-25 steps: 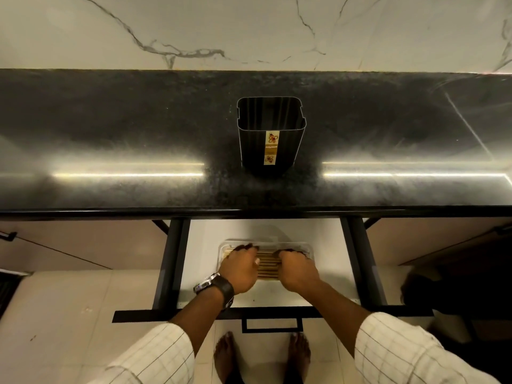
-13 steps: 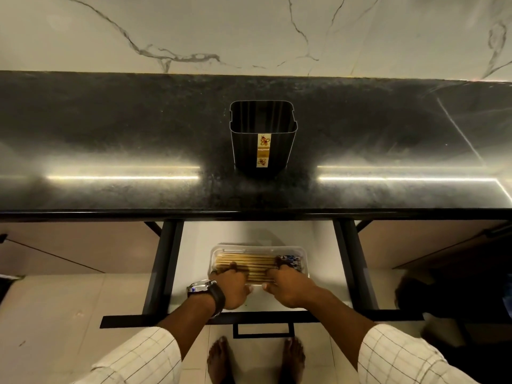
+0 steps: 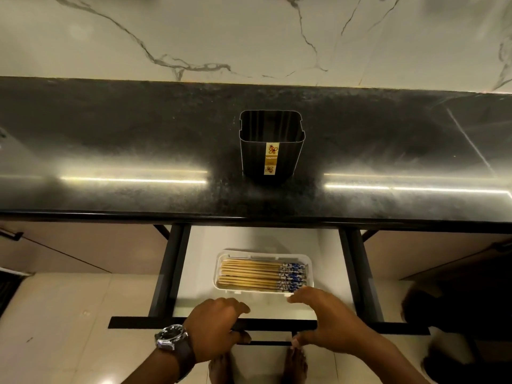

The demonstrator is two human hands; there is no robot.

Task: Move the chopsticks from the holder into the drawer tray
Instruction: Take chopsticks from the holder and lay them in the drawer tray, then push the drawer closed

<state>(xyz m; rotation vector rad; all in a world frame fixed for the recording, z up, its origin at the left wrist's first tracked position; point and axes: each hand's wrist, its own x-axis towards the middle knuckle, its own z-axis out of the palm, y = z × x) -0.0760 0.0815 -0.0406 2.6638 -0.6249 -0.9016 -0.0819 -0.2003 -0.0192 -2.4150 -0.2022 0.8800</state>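
Dim scene; light strips glare across countertop [image 3: 110, 151].

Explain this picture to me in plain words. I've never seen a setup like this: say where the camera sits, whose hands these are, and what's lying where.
There is no machine here. A person wears a camera on the head, and it looks forward and down, so you see their own arms from above.

The dark band across the middle is a counter. On it stands a black holder, and nothing shows inside it.

Below the counter a drawer is pulled open. In it sits a white tray with the chopsticks lying flat, side by side, patterned ends to the right.

The left hand, with a watch on its wrist, rests over the drawer's front edge. The right hand is beside it, its fingers near the tray's front rim. Neither hand holds a chopstick.
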